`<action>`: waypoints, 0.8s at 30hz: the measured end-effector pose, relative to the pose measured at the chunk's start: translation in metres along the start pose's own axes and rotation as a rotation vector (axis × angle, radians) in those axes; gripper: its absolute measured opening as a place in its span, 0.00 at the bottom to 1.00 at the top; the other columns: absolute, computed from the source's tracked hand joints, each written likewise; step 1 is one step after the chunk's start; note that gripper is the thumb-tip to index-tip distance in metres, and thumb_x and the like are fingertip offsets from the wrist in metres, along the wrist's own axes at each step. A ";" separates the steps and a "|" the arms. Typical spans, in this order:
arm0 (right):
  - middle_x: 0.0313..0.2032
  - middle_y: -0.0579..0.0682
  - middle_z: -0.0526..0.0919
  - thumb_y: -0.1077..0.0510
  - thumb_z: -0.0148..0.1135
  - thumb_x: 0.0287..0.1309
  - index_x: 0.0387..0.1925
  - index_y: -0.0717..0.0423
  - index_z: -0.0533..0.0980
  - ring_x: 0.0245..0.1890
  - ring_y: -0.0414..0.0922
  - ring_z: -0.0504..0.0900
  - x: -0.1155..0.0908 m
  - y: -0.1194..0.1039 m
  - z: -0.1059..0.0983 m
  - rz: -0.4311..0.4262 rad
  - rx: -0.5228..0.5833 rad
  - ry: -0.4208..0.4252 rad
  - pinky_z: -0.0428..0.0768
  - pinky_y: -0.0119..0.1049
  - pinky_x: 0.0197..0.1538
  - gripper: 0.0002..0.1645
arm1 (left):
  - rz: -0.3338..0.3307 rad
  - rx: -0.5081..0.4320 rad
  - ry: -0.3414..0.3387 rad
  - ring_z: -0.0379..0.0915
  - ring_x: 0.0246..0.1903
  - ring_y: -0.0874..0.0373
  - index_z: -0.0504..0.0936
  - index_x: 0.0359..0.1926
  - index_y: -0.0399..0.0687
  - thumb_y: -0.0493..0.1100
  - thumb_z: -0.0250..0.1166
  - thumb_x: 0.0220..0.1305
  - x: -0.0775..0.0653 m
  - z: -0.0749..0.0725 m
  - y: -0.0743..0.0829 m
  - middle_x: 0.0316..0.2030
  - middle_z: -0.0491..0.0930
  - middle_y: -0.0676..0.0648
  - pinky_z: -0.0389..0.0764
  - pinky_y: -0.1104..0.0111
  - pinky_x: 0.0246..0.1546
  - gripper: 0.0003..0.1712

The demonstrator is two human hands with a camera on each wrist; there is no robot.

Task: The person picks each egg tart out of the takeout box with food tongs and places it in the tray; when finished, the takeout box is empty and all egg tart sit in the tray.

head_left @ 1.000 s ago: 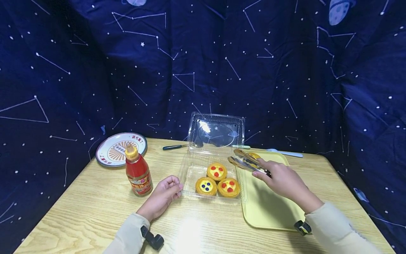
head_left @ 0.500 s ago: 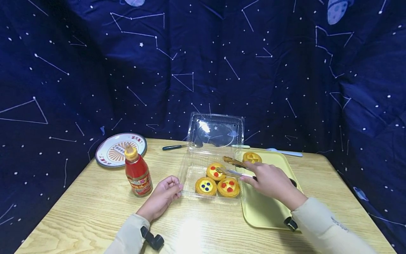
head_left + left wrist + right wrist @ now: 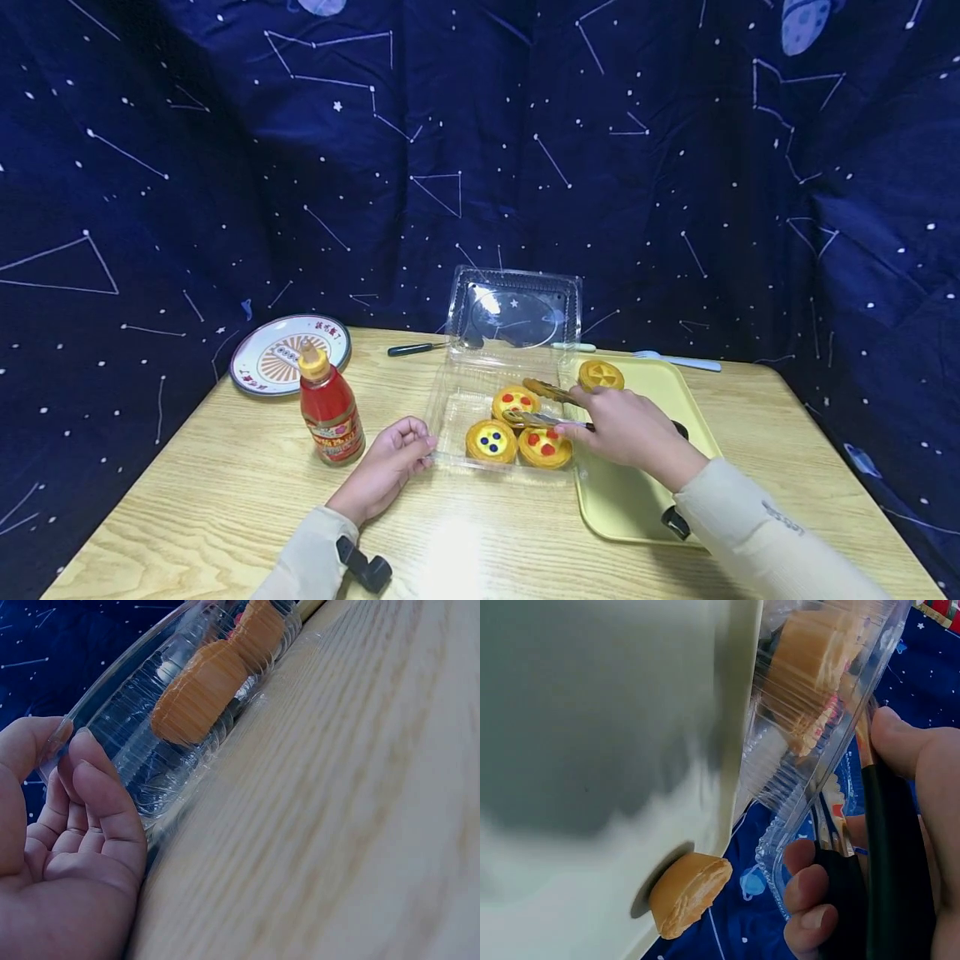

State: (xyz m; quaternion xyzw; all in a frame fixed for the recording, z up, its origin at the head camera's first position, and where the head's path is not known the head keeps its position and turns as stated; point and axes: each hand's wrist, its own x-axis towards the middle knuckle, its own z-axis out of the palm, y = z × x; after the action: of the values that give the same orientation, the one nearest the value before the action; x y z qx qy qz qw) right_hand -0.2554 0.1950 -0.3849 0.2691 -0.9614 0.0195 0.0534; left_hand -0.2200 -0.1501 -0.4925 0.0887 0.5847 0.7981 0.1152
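My left hand (image 3: 386,467) pinches the left front rim of a clear plastic clamshell box (image 3: 456,400), thumb over the edge in the left wrist view. Inside lie a blue-dotted egg tart (image 3: 491,441) and a red-dotted egg tart (image 3: 546,450) in front, with another red-dotted tart (image 3: 507,398) behind them. Black-handled food tongs (image 3: 900,862) are gripped in my right hand (image 3: 626,429), thumb on one handle and fingers on the other. Their spread tips reach into the box around the rear tart, one tip overlapping it in the head view.
A yellow tray (image 3: 622,508) sits right of the box, bearing one plain-topped tart (image 3: 601,376). At left stand a red sauce bottle (image 3: 332,408) and a patterned plate (image 3: 255,371). Behind lie a dark-handled utensil (image 3: 411,349) and a blue fork (image 3: 682,363). The box lid (image 3: 517,317) stands raised.
My right hand has moved left with the tongs, from over the tray's back to the rear red-dotted tart, uncovering the tart on the tray. My left hand keeps its place on the rim.
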 end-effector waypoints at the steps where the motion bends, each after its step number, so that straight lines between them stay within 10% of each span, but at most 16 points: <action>1: 0.46 0.58 0.83 0.29 0.59 0.59 0.59 0.56 0.76 0.30 0.53 0.83 0.001 -0.001 0.000 -0.005 -0.007 -0.002 0.80 0.52 0.29 0.41 | -0.003 0.002 0.001 0.71 0.32 0.58 0.68 0.41 0.40 0.35 0.61 0.67 0.000 0.000 0.000 0.31 0.72 0.51 0.74 0.70 0.38 0.08; 24: 0.37 0.57 0.85 0.31 0.60 0.60 0.56 0.60 0.78 0.29 0.55 0.83 0.012 -0.015 0.005 -0.040 -0.077 -0.029 0.81 0.50 0.27 0.40 | -0.006 -0.009 0.005 0.71 0.33 0.59 0.68 0.41 0.41 0.37 0.62 0.67 -0.001 0.001 0.003 0.32 0.72 0.51 0.75 0.70 0.39 0.10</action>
State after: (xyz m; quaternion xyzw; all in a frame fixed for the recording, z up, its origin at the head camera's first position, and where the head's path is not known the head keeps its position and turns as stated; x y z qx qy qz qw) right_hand -0.2584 0.1758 -0.3879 0.2864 -0.9566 -0.0224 0.0499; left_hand -0.2188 -0.1498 -0.4897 0.0843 0.5817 0.8006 0.1163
